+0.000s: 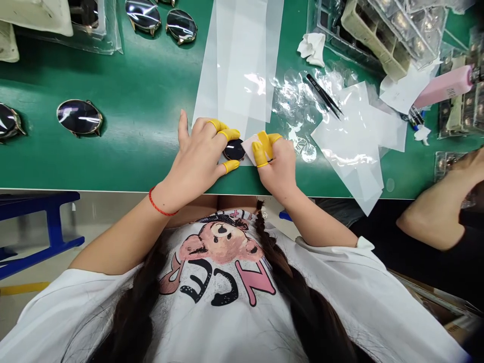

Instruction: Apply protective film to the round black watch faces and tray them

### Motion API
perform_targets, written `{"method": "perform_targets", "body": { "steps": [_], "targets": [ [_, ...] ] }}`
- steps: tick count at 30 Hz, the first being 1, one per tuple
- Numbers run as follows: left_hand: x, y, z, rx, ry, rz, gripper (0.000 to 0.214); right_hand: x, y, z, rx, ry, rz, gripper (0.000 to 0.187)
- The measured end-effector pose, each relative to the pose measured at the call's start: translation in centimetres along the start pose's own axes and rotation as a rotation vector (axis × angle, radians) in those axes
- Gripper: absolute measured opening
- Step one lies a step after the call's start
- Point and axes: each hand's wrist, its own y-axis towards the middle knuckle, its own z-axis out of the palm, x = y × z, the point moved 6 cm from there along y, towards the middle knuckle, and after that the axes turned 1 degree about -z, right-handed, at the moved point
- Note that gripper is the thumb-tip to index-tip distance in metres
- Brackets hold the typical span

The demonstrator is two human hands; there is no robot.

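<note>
Closest to the lens I had the white T-shirt with its bear print and two dark braids. Both forearms ran up from there to the near edge of the green bench top.

The left hand, red cord at the wrist, was pinched round a dark round disc. Yellow-capped fingertips sat on its near and far rim, and the little finger stuck out free.

The right hand was closed on a small white sheet, capped thumb on top, with the sheet's edge touching the disc's right side.

So the disc lay between the two hands, flat on the bench, just right of the left fingers. The left hand was the nearer one. The disc was round, so it had no long axis to line up on.

Containers, all far right:
- A beige compartment tray, tilted. I couldn't tell what was in its cells.
- A clear blister tray over it, with small round parts in the pockets.

Also on the bench:
- Clear film strips just beyond the hands.
- Black tweezers on the loose film cut-offs.
- A pink bottle on its side.
- Gold-rimmed dark ovals well apart to the left.

A co-worker's arm rested at the right edge.
</note>
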Motion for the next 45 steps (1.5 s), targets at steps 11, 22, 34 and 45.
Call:
{"method": "perform_targets", "body": {
  "steps": [11,22,34,45],
  "targets": [
    [0.0,-0.2,0.0,-0.03,0.042,0.022,0.043,0.3,1.0,0.8,0.096,0.096,0.011,0.04],
    [0.0,-0.1,0.2,-0.01,0.043,-0.009,0.053,0.4,1.5,0.1,0.15,0.036,0.028,0.046],
    [0.1,-0.2,0.2,-0.019,0.066,0.038,0.056,-1.2,3.3,2.1,0.337,-0.061,0.058,0.04],
    [0.1,-0.7,0.0,-0.001,0.098,0.026,0.044,3.6,1.2,-0.7,0.341,-0.145,-0.405,0.032]
  ]
}}
